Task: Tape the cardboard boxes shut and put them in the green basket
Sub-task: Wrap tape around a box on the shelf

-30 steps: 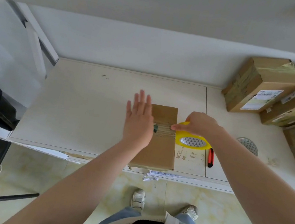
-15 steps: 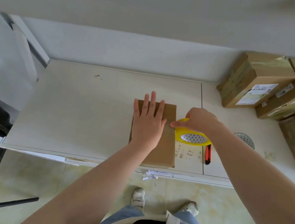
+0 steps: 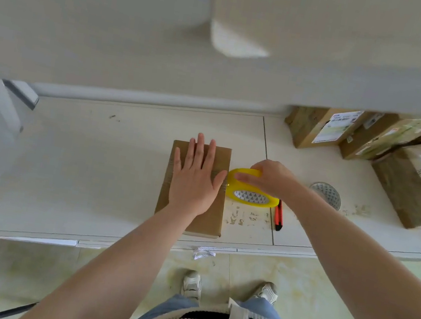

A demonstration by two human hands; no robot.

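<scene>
The left hand [image 3: 195, 179] is laid flat, fingers straight, on the flat cardboard box [image 3: 211, 215] at the counter's [image 3: 91, 167] front edge. The yellow tape roll [image 3: 251, 191], just beside the box's right side, is gripped by the right hand [image 3: 270, 177]. A red utility knife [image 3: 279, 217] lies alongside.

Flat brown cardboard box [image 3: 192, 212], closed, lying lengthwise near front edge of white worktop [image 3: 91, 167]; yellow tape roll [image 3: 252, 191] touching its right side; more taped boxes [image 3: 373, 147] far right.

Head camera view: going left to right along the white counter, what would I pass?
Flat cardboard box under the left hand → yellow tape roll gripped by the right hand → red utility knife → stacked cardboard boxes.
</scene>
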